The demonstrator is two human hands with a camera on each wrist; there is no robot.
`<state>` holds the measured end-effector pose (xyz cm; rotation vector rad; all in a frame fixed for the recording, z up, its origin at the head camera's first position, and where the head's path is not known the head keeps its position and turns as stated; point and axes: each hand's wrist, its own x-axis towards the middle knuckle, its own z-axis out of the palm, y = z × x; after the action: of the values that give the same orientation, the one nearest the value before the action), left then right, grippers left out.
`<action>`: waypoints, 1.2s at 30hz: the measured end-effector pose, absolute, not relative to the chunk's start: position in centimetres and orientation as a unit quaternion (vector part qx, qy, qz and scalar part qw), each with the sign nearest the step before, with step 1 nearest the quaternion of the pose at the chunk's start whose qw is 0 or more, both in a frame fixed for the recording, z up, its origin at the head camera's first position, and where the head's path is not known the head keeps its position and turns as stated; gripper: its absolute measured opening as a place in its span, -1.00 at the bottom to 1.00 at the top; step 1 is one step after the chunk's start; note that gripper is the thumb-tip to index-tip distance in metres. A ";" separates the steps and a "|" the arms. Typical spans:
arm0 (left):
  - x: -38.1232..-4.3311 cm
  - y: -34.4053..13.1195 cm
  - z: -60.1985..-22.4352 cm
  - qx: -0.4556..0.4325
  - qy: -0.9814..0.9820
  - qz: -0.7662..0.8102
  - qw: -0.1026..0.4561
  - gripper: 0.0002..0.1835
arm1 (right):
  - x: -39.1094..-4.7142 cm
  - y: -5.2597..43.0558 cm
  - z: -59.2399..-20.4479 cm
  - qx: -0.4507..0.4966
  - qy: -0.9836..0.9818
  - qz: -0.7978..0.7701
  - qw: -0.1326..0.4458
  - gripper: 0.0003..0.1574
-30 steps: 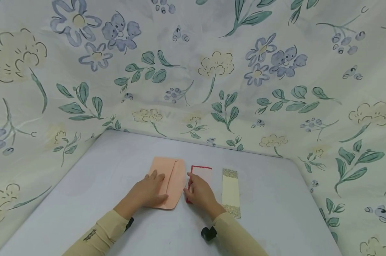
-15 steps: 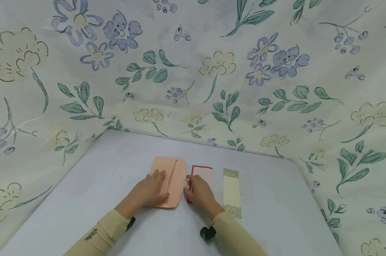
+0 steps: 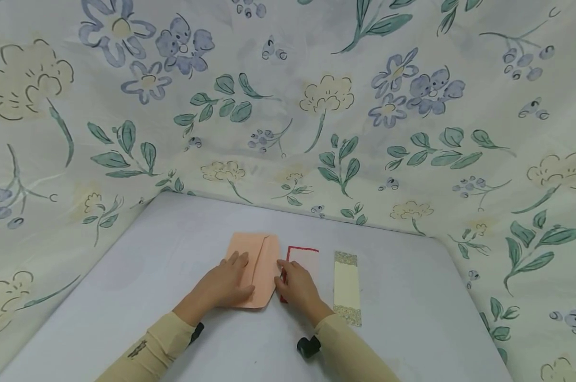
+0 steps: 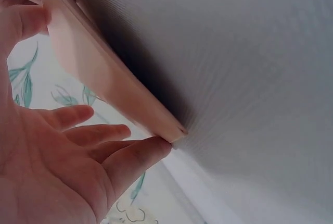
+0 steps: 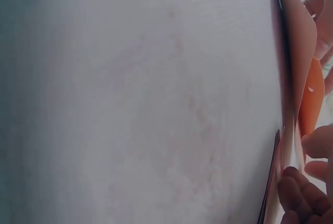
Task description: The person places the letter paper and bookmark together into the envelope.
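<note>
A peach paper envelope (image 3: 264,270) lies flap side up on the white table. My left hand (image 3: 223,281) rests on its left half, fingers spread. In the left wrist view the envelope (image 4: 99,73) is seen edge-on, with a left fingertip at its end. At its right edge my right hand (image 3: 297,289) pinches the paper with curved index finger and thumb. The right wrist view shows the envelope's flap (image 5: 299,41) standing slightly away, a brighter orange area behind it. Partly hidden under the right hand lies a pale card with a red border (image 3: 303,249).
Right of the hands lies a cream strip with glittery ends (image 3: 347,286). The white table (image 3: 182,228) extends on both sides. Floral-patterned fabric (image 3: 278,122) stands behind and at the sides. Black wrist devices (image 3: 309,347) sit under the sleeves.
The envelope has shifted slightly right and away from me along with the left hand. My right fingertips have closed the small gap to its right edge.
</note>
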<state>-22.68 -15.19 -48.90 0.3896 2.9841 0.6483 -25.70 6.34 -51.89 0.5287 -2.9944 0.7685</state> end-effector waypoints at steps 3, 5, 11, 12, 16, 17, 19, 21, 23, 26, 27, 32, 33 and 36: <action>-22.7 -15.2 -48.9 0.127 0.968 0.212 0.033 -0.10 | -25.7 6.3 -51.9 0.162 -0.950 0.265 -0.007 -0.43; -22.8 -15.2 -49.0 0.127 0.968 0.211 0.035 -0.11 | -25.7 6.3 -51.9 0.153 -0.945 0.289 -0.016 -0.45; -22.9 -15.1 -49.0 0.129 0.969 0.206 0.037 -0.12 | -25.7 6.1 -51.8 0.138 -0.925 0.351 -0.037 -0.51; -22.8 -15.1 -49.0 0.129 0.969 0.207 0.037 -0.12 | -25.7 6.1 -51.8 0.138 -0.924 0.355 -0.038 -0.51; -22.9 -15.1 -49.0 0.126 0.971 0.201 0.037 -0.11 | -25.7 6.0 -51.7 0.136 -0.925 0.352 -0.036 -0.51; -23.0 -15.1 -49.1 0.126 0.972 0.195 0.036 -0.11 | -25.7 6.0 -51.7 0.137 -0.926 0.350 -0.035 -0.51; -23.1 -15.0 -49.1 0.127 0.975 0.178 0.030 -0.11 | -25.7 6.0 -51.6 0.134 -0.927 0.350 -0.036 -0.51; -23.2 -15.0 -49.2 0.132 0.977 0.164 0.025 -0.10 | -25.7 5.9 -51.6 0.132 -0.927 0.348 -0.037 -0.51; -23.3 -15.1 -49.3 0.142 0.977 0.156 0.021 -0.10 | -25.7 5.9 -51.6 0.132 -0.929 0.344 -0.037 -0.51; -23.5 -15.1 -49.4 0.160 0.975 0.155 0.021 -0.11 | -25.7 5.9 -51.7 0.134 -0.931 0.338 -0.038 -0.51; -23.5 -15.1 -49.5 0.165 0.974 0.155 0.021 -0.12 | -25.7 5.9 -51.7 0.135 -0.931 0.338 -0.038 -0.51; -23.6 -15.2 -49.6 0.184 0.970 0.157 0.025 -0.14 | -25.7 6.0 -51.8 0.143 -0.929 0.340 -0.034 -0.52; -23.7 -15.1 -49.6 0.185 0.970 0.157 0.028 -0.15 | -25.7 5.9 -51.7 0.143 -0.929 0.340 -0.033 -0.52; -23.7 -15.0 -49.6 0.181 0.970 0.158 0.040 -0.20 | -25.7 5.9 -51.7 0.140 -0.929 0.340 -0.035 -0.51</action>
<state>-23.75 -15.03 -49.57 0.5546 2.9723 0.4846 -25.66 5.86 -51.68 0.4486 -2.9866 1.0918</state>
